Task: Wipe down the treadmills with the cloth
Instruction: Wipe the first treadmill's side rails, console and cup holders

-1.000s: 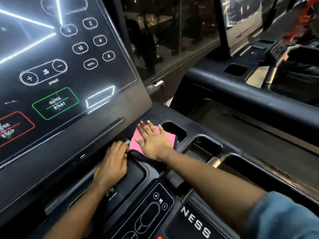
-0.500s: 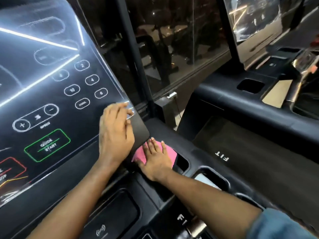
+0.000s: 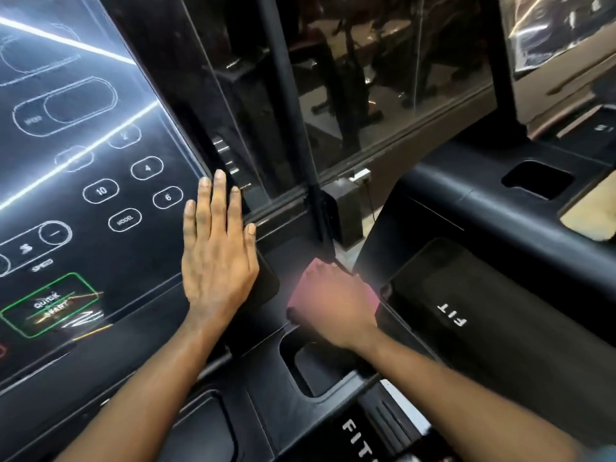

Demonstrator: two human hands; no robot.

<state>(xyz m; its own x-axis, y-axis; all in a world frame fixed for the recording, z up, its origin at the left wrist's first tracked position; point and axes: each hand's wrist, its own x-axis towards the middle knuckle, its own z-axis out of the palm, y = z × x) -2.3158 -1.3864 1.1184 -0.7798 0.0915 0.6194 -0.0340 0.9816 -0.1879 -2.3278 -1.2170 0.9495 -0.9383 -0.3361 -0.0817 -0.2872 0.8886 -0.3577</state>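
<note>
**Left hand sliding up the screen edge, cloth shifting right**

Since half a second ago the left hand [image 3: 216, 261] is lying higher along the right edge of the treadmill console [image 3: 100, 201], and the right hand [image 3: 333, 305] is carrying the pink cloth [image 3: 369, 295] further toward the right rim of the black deck below the screen.

Both hands are sitting in the middle of the frame. The left hand is released, its fingers straight and spread, pressing flat beside the ringed buttons marked 4, 6 and 10, with the green quick start box [image 3: 50, 305] at lower left. The right hand is resting on top of the cloth, just right of centre. Pink is showing past its fingertips and along its right side, but motion blur is hiding the fingers, so I cannot tell whether they are flat or curled. A cup recess [image 3: 310, 371] is lying just below that wrist. The neighbouring treadmill [image 3: 500, 208] is filling the right of the frame, and a glass partition [image 3: 383, 95] is standing at upper centre.
</note>
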